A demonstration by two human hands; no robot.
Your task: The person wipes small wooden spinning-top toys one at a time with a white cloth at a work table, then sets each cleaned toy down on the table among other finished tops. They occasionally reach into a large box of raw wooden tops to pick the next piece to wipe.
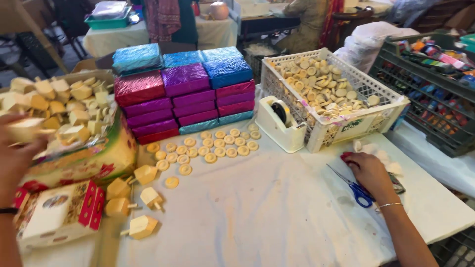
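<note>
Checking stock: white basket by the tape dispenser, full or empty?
Nearly full: the white basket holds pale wooden discs heaped almost to its rim.

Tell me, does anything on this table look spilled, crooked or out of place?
Mostly tidy. The wooden spinning tops lie tipped on their sides, scattered between the printed boxes and the cloth. The round wooden discs sit in loose, uneven rows in front of the foil-wrapped stack. Blue-handled scissors lie partly under the right hand. Nothing looks damaged.
</note>
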